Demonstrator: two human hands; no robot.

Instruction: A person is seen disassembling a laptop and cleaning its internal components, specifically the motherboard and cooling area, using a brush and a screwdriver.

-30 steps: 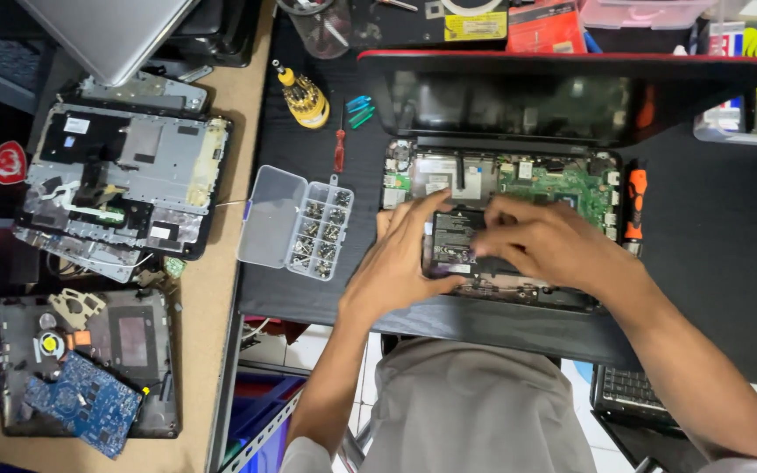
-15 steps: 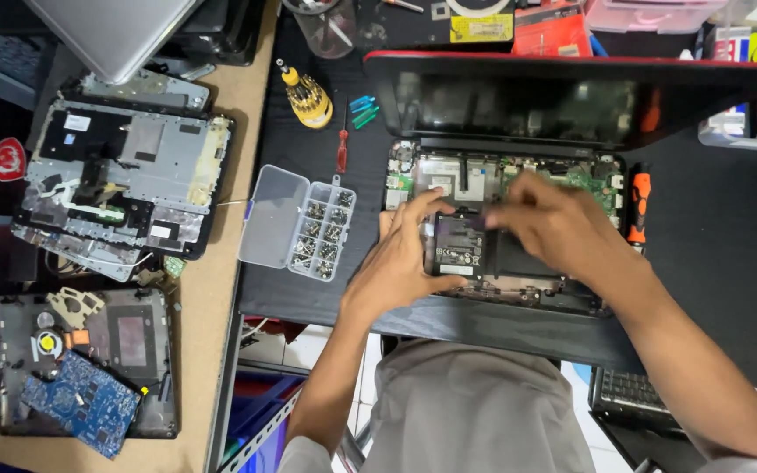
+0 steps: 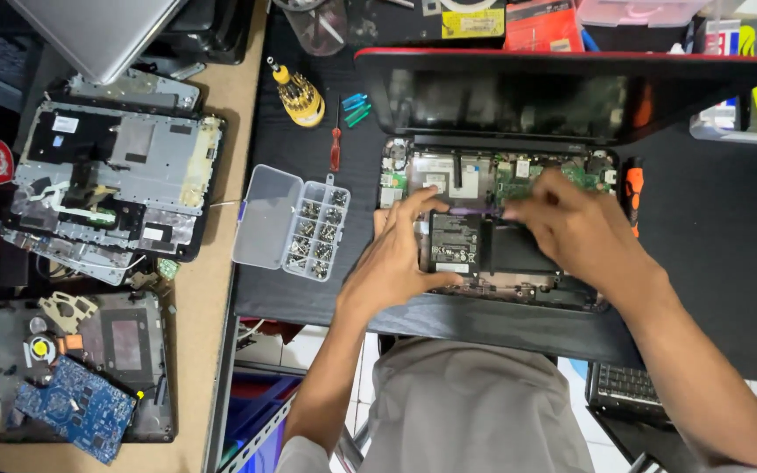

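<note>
An opened red-lidded laptop point(image 3: 571, 88) lies on the black mat with its insides bare: green board point(image 3: 532, 175) at the back, black battery pack point(image 3: 470, 241) in front. My left hand point(image 3: 396, 263) grips the battery's left end, thumb under its front edge and fingers over its top. My right hand point(image 3: 580, 228) presses on the right part of the battery, fingertips at its back edge beside the board.
A clear screw organizer box point(image 3: 295, 223) with its lid open sits left of the laptop. A yellow screwdriver point(image 3: 298, 92), a red one point(image 3: 336, 144) and an orange tool point(image 3: 633, 188) lie nearby. Dismantled laptop shells point(image 3: 116, 180) and a blue board point(image 3: 76, 416) fill the wooden bench at left.
Both hands have spread apart along the battery; the left slid to its left end and the right moved rightward, uncovering the label side.
</note>
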